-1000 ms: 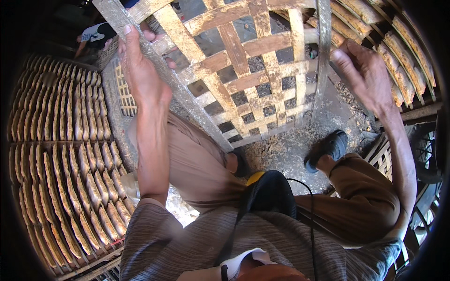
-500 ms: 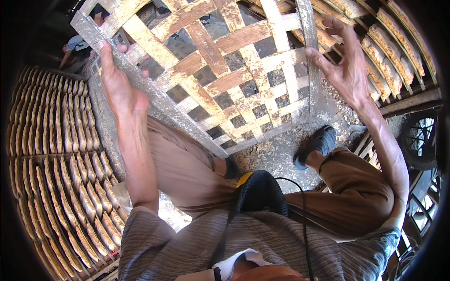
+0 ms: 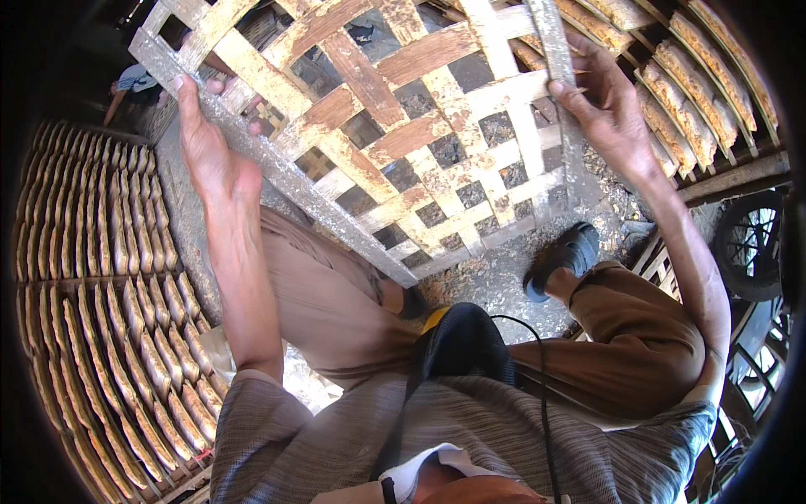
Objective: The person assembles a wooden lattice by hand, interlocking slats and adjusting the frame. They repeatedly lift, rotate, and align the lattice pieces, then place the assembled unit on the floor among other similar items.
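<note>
A woven lattice tray [image 3: 386, 143] of worn wooden strips, with pale residue on it and a grey-speckled rim, is held up tilted ahead of me. My left hand [image 3: 206, 147] is closed on its left rim; the thumb lies along the outside and fingertips show through the gaps. At the opposite rim, my right hand [image 3: 609, 113] pinches the grey edge, thumb on the near side and the other fingers curled behind, partly hidden. The tray's lower corner hangs close to my left knee. Its far edge runs out of the picture.
Racks of stacked slabs with orange-brown crumbly edges [image 3: 109, 336] stand at the left; similar slabs [image 3: 688, 92] lean at the upper right. A spoked wheel [image 3: 750, 244] is at the far right. Debris litters the concrete floor [image 3: 483, 294]. Another person [image 3: 134, 82] bends over at the upper left.
My right hand has gone from spread fingers beside the right rim to closed around it. The tray has shifted slightly, and my left hand keeps its hold.
</note>
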The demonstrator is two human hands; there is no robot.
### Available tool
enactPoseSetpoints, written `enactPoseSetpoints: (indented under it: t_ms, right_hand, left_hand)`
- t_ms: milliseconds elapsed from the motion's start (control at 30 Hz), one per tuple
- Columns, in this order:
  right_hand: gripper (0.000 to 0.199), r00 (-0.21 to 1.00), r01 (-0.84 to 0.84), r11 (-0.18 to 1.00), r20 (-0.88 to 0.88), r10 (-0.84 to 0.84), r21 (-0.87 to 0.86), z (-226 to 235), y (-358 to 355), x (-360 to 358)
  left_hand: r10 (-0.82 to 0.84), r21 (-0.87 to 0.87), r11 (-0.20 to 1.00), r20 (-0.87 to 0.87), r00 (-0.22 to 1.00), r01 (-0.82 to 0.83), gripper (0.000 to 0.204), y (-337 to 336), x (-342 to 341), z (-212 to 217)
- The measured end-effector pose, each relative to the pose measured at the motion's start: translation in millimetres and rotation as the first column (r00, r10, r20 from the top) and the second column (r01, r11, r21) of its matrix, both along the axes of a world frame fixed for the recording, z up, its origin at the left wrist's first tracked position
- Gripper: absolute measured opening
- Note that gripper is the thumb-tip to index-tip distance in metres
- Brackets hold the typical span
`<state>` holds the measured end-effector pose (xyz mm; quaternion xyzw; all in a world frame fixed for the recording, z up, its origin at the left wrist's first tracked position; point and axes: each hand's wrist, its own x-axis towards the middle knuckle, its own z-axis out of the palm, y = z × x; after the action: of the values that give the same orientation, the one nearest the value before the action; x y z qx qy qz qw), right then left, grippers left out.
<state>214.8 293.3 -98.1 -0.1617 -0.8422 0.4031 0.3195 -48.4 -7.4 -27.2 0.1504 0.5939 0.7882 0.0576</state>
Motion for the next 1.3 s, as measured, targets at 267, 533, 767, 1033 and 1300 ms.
enactPoseSetpoints:
  t_ms: [267, 533, 767, 1033, 1300]
  right_hand:
    - [0.034, 0.974, -0.019, 0.972, 0.225, -0.035, 0.232, 7.7, -20.9, 6.5]
    - [0.025, 0.975, 0.096, 0.947, 0.218, -0.028, -0.306, 14.8, -38.7, -13.5]
    - [0.016, 0.995, 0.085, 0.927, 0.072, -0.063, -0.364, 8.7, -33.0, -18.5]
    - [0.060, 0.958, 0.287, 0.919, 0.075, -0.277, -0.270, 12.6, 18.0, 8.2]
    - [0.049, 0.985, -0.132, 0.928, 0.062, 0.163, -0.348, 8.9, 7.7, -0.8]
  left_hand:
    - [0.015, 0.023, 1.000, 0.011, 1.000, -0.015, 0.040, -0.3, 1.6, 1.6]
    - [-0.032, 0.080, 0.996, 0.070, 0.997, 0.027, 0.038, -6.6, 4.2, 4.6]
    - [0.023, 0.036, 0.999, 0.028, 0.999, -0.024, 0.045, -1.8, 4.7, 0.3]
    - [0.109, 0.013, 0.994, -0.020, 0.994, -0.109, 0.042, 1.0, 22.7, 8.6]
    - [-0.003, 0.013, 1.000, 0.007, 1.000, 0.003, 0.041, 5.2, 24.8, 12.8]
